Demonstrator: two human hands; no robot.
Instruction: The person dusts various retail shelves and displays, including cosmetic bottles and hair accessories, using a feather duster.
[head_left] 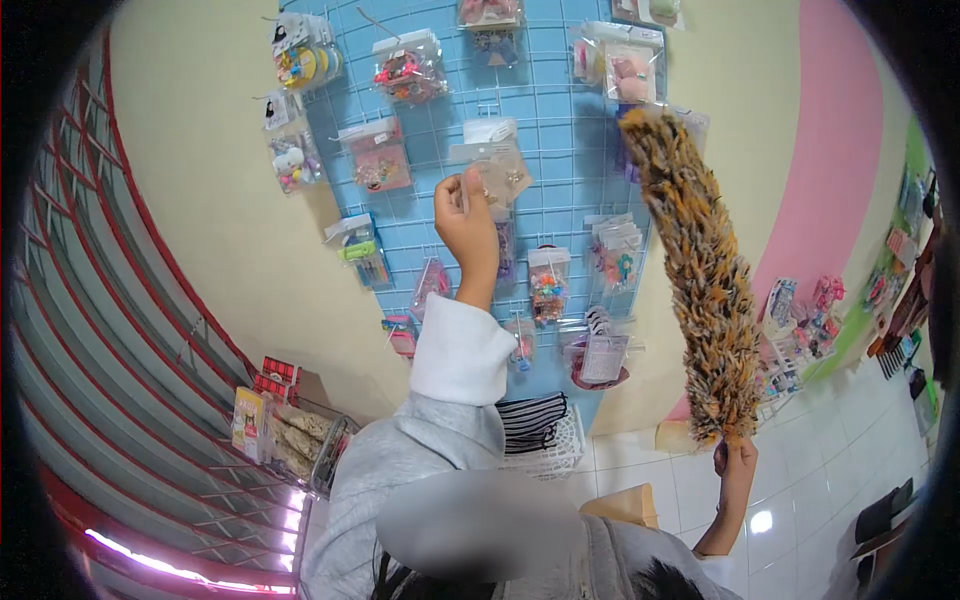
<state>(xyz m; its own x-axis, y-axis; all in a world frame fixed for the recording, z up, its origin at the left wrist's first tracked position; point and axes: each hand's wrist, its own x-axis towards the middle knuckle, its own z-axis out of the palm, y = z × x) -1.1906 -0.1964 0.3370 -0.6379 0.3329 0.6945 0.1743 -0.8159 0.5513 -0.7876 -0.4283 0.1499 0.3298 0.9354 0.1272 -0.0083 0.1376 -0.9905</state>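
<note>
Brown duster (pixel 703 275), right side, is tight in right hand (pixel 737 457); left hand (pixel 467 232), upper middle, seems to pinch a bag (pixel 507 176), needing care

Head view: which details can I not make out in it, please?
All in the head view:
- Held packet: partly covered by the left hand; contents too small to name.
- Feather duster: handle mostly hidden by the right hand.
- Top middle packet: cut by the upper edge.
- Packet labels: print too small.
</note>
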